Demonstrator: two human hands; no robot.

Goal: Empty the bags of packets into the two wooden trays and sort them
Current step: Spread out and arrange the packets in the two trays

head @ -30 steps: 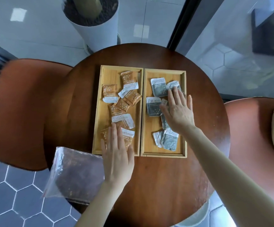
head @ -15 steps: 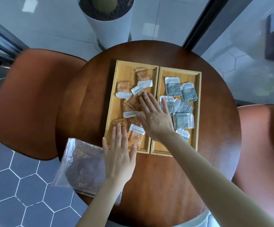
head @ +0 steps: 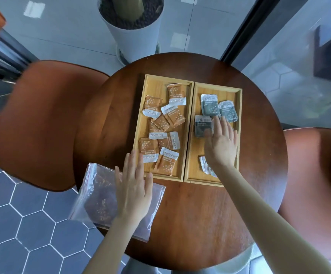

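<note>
The right hand [head: 221, 143] is lying flat and spread over the grey packets [head: 218, 109] in the right tray [head: 239, 123], its fingers straight and gripping nothing; fingertips are touching the dark packet at the tray's middle, and more grey ones are lying just beyond them toward the far end. The left hand [head: 134, 186] is resting flat, fingers straight and holding nothing, on the clear bag [head: 99, 196] at the table's [head: 190, 214] near edge, fingertips reaching the near rim of the left tray [head: 139, 123], where the orange packets [head: 166, 131] are scattered at all angles. Both trays are running lengthwise away from the person, so I judge each hand is nearest its own tray.
</note>
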